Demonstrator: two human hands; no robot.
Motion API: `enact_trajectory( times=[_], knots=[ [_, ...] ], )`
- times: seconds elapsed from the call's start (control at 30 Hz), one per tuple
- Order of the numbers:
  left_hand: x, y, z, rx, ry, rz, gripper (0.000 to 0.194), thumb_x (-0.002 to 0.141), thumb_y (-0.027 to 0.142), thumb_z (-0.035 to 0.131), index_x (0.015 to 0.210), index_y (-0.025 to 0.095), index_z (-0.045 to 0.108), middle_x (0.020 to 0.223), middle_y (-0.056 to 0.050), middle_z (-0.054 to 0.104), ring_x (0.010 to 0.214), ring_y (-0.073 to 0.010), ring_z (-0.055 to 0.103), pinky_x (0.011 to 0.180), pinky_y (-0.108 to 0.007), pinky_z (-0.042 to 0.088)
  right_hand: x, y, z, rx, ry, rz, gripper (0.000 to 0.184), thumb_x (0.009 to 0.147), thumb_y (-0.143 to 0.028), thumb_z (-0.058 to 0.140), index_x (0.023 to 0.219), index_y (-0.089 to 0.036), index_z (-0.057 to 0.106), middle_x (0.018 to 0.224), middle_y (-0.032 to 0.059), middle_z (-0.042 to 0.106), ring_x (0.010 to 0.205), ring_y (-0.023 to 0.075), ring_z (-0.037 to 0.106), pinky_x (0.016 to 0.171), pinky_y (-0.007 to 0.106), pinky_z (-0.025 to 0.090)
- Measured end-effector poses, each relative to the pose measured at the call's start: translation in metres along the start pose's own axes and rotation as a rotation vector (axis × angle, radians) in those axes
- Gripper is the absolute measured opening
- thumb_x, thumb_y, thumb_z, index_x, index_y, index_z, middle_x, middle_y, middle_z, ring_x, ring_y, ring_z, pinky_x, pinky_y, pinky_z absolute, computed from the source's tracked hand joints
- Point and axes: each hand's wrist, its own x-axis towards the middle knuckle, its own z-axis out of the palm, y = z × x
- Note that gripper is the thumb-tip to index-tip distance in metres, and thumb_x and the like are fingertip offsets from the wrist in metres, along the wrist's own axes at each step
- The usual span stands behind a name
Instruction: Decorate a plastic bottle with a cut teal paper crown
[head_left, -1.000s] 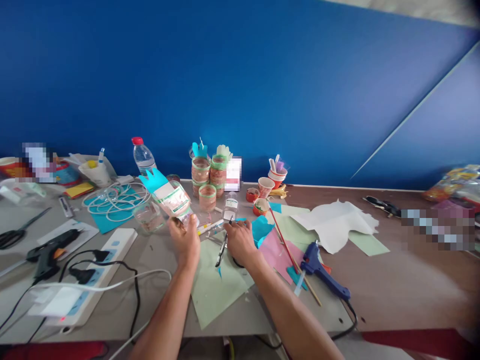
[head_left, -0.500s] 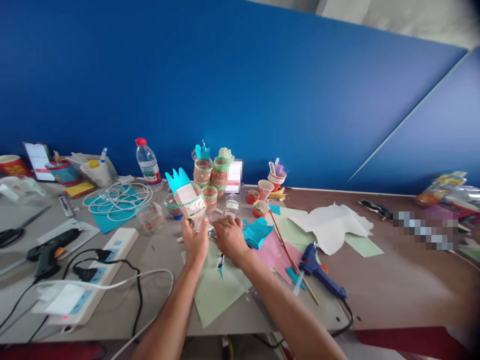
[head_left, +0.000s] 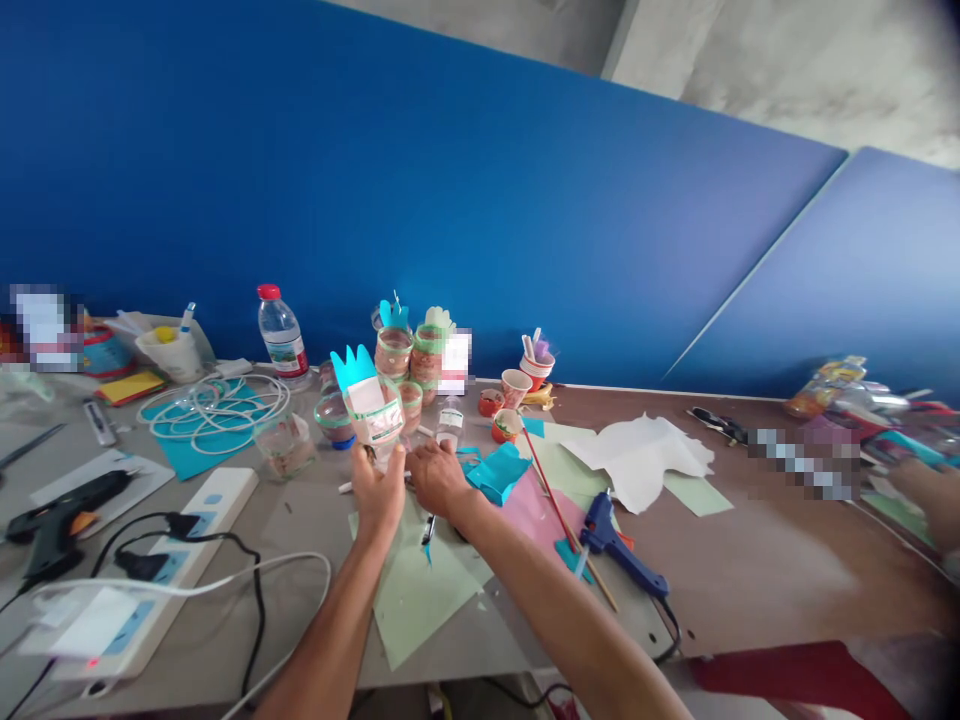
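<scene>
My left hand [head_left: 379, 490] is wrapped round the lower part of a cut clear plastic bottle [head_left: 377, 418], held upright above the table. Its label shows green and white, and a blue paper crown with pointed tips [head_left: 354, 370] rises from its top. Just to the right, my right hand [head_left: 439, 478] is low over the table with fingers curled downward; what they grip, if anything, is hidden. Below it a small cutter-like tool [head_left: 428, 530] lies on a pale green paper sheet [head_left: 424, 610]. Crumpled blue paper [head_left: 501, 472] sits right of that hand.
Decorated plastic jars [head_left: 427, 365] stand behind my hands. A blue glue gun [head_left: 622, 545] rests at right, a black glue gun [head_left: 64, 515] and power strip [head_left: 176, 580] at left, with cables between. Another person's hand [head_left: 926, 495] is at the right edge.
The view has turned right, so the table's things sit further left. Another person's hand has come into view at the right. My left hand still holds the crowned bottle.
</scene>
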Motion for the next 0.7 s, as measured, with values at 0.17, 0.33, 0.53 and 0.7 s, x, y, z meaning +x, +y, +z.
enact_trajectory(
  times=[0.17, 0.33, 0.53, 0.7],
  knots=[
    [0.001, 0.004, -0.002, -0.031, 0.021, -0.013, 0.029, 0.074, 0.037, 0.064, 0.094, 0.021, 0.049, 0.091, -0.006, 0.063, 0.087, -0.0224, 0.062, 0.081, -0.038, 0.050, -0.002, 0.006, -0.009, 0.008, -0.002, -0.025, 0.022, 0.086, -0.015, 0.049, 0.100, -0.017, 0.067, 0.101, 0.0114, 0.064, 0.104, 0.0267, 0.049, 0.086, 0.039, 0.032],
    [0.002, 0.009, -0.002, -0.072, 0.118, -0.013, 0.031, 0.073, 0.034, 0.063, 0.096, 0.021, 0.047, 0.097, -0.007, 0.063, 0.092, -0.0214, 0.061, 0.084, -0.036, 0.048, -0.026, 0.032, -0.038, 0.055, 0.098, 0.035, 0.027, 0.088, -0.013, 0.046, 0.102, -0.020, 0.067, 0.100, 0.0093, 0.064, 0.098, 0.0232, 0.055, 0.084, 0.036, 0.033],
    [0.000, 0.010, -0.002, 0.042, 0.079, 0.009, 0.027, 0.071, 0.033, 0.063, 0.093, 0.020, 0.053, 0.091, -0.006, 0.062, 0.087, -0.0216, 0.060, 0.083, -0.037, 0.048, -0.058, 0.066, -0.050, 0.380, 0.403, 0.222, 0.027, 0.085, -0.011, 0.045, 0.099, -0.017, 0.066, 0.093, 0.0070, 0.070, 0.085, 0.0196, 0.061, 0.088, 0.036, 0.036],
    [-0.002, 0.009, 0.000, 0.055, -0.056, -0.028, 0.030, 0.072, 0.027, 0.063, 0.101, 0.021, 0.058, 0.093, -0.006, 0.065, 0.088, -0.0225, 0.062, 0.085, -0.041, 0.049, -0.066, 0.066, -0.033, 0.931, 0.492, 0.274, 0.023, 0.084, -0.024, 0.048, 0.094, -0.017, 0.066, 0.079, 0.0036, 0.064, 0.070, 0.0165, 0.056, 0.065, 0.027, 0.043]
  ],
)
